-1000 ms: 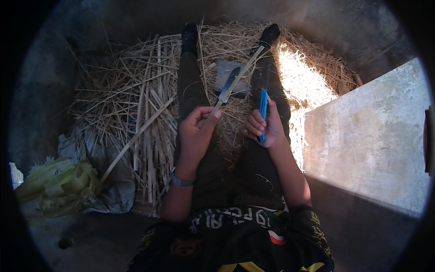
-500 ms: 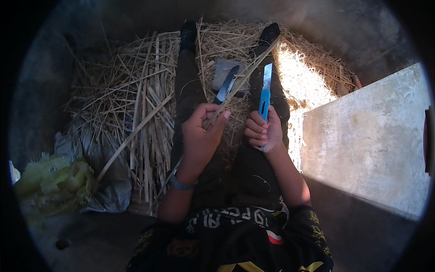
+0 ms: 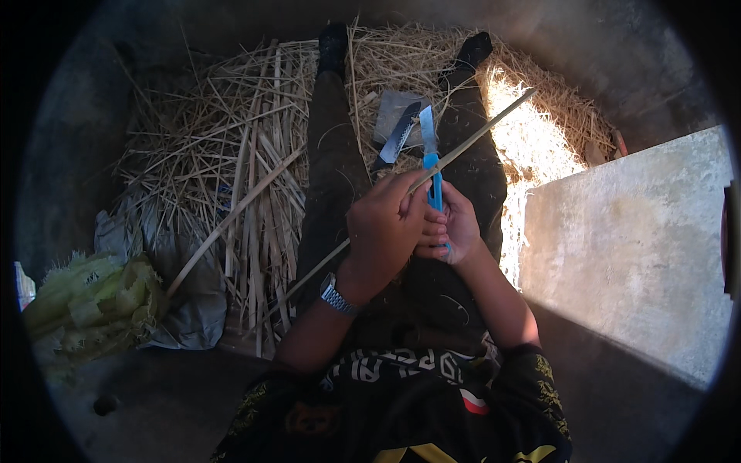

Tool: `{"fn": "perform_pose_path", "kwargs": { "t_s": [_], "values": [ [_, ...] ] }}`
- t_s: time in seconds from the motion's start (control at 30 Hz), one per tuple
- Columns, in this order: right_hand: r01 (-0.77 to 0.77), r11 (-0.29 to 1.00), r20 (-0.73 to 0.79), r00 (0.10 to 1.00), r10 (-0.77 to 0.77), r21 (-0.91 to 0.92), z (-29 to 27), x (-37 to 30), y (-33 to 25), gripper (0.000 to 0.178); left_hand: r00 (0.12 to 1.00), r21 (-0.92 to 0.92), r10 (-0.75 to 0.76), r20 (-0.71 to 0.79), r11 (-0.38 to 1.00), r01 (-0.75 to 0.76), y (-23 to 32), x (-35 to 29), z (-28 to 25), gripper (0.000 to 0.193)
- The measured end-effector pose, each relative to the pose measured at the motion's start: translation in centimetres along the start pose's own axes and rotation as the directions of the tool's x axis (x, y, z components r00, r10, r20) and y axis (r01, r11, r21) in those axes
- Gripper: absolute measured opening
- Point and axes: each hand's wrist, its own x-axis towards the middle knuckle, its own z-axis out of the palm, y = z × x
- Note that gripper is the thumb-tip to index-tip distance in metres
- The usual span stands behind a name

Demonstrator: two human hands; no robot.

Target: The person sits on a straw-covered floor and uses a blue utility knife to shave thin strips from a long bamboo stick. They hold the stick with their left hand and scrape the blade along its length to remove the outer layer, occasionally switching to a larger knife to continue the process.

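blue-handled knife (image 3: 432,166), blade up, sits in the closed right hand (image 3: 455,228) of a person seated with legs stretched over a bed of straw (image 3: 224,177). the left hand (image 3: 386,231) is wrapped shut around a long thin reed (image 3: 471,139) that slants from beside the left thigh up past the blade towards the sunlit straw; the two hands touch above the lap. a second, dark-bladed knife (image 3: 397,139) lies on a grey slab (image 3: 390,112) between the shins. a grey sack (image 3: 189,301) and pale green husks (image 3: 93,297) lie to the left, a concrete block (image 3: 633,239) to the right.
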Motion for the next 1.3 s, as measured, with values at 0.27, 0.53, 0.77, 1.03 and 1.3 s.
{"fn": "perform_pose_path", "kwargs": {
  "t_s": [0.27, 0.53, 0.77, 1.03, 1.3],
  "values": [
    [-0.012, 1.000, -0.031, 0.999, 0.011, -0.029, 0.3, 0.1, 0.3, 0.062, 0.990, 0.185, 0.137, 0.031, 0.973, -0.140, -0.9, -0.2, 0.2, 0.021],
    [-0.002, 1.000, -0.079, 0.997, 0.000, -0.028, -0.4, 0.0, -0.3, 0.061, 0.989, 0.197, 0.110, 0.097, 0.972, -0.128, -1.2, -0.4, 0.3, 0.018],
    [0.014, 0.999, 0.150, 0.989, -0.006, -0.051, -0.5, 0.4, -0.3, 0.060, 0.999, 0.015, -0.002, 0.045, 1.000, 0.002, -2.2, -0.2, -1.0, 0.011],
    [0.136, 0.983, -0.055, 0.988, -0.143, -0.124, 0.1, -0.2, -0.8, 0.050, 0.955, -0.236, -0.292, -0.041, 0.932, 0.275, -1.2, 1.4, -2.0, 0.013],
    [-0.047, 0.997, 0.130, 0.990, 0.054, -0.057, -0.9, 0.2, -0.4, 0.063, 0.967, -0.293, -0.252, 0.043, 0.922, 0.254, 0.2, 1.6, -2.7, 0.016]
  ]
}}
